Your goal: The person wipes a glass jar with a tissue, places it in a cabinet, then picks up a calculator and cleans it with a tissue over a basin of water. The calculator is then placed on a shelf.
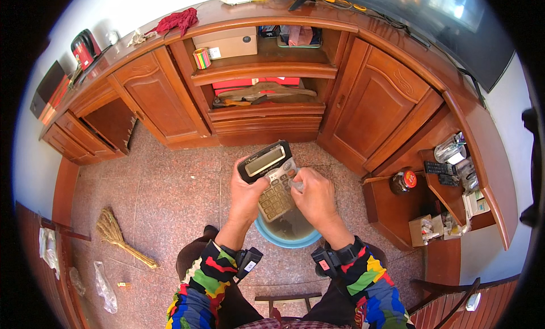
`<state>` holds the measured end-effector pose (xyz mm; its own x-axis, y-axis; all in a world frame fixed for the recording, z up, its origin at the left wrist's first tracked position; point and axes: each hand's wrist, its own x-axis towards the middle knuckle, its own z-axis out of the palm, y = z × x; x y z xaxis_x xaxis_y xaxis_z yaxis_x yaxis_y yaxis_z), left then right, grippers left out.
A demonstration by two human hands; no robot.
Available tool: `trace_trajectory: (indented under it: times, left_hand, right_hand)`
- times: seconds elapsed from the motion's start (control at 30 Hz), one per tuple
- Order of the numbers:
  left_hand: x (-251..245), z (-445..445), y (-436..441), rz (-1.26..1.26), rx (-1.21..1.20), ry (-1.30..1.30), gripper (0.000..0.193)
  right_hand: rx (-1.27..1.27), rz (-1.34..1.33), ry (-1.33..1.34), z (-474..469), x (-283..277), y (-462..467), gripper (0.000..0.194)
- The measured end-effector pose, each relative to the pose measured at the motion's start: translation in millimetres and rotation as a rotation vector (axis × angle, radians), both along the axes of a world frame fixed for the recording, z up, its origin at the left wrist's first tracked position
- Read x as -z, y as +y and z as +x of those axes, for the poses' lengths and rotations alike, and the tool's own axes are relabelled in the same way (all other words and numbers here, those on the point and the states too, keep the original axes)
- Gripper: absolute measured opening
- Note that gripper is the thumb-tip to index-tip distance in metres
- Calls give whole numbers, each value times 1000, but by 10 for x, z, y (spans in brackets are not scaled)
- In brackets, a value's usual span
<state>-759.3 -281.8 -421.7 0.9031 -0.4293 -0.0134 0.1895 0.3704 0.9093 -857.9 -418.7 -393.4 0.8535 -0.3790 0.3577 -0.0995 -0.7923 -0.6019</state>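
A desktop calculator (276,197) with a black top, grey display and dusty-looking keys is tilted in front of me. My left hand (247,192) grips its left edge, thumb on the front just below the display. At its right side is my right hand (315,197), fingers closed on a small greyish piece (296,185), perhaps a cloth, pressed against the keys. Beneath the calculator a light blue basin (289,243) of murky water stands on the floor between my legs, partly hidden by the calculator and my right hand.
A straw hand broom (115,231) and a clear plastic bag (105,288) lie on the speckled floor at left. A wooden cabinet (268,139) curves around the front. On its right-hand shelves are a red-lidded jar (402,182) and remote controls (440,168). A television (460,35) stands on top.
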Motion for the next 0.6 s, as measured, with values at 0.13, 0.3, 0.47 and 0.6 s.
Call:
trace_trajectory:
  times: [0.13, 0.3, 0.47, 0.6]
  left_hand:
    - [-27, 86, 30, 0, -29, 4, 55]
    - [-100, 174, 95, -96, -41, 44, 47]
    - [-125, 190, 136, -202, -35, 178, 45]
    - [-118, 192, 151, -184, -20, 209, 45]
  right_hand:
    - [-31, -14, 90, -67, 75, -24, 14]
    - [-80, -4, 294, -216, -55, -221, 12]
    - [70, 704, 241, -205, -159, -369, 11]
    - [49, 547, -52, -148, -101, -348, 13]
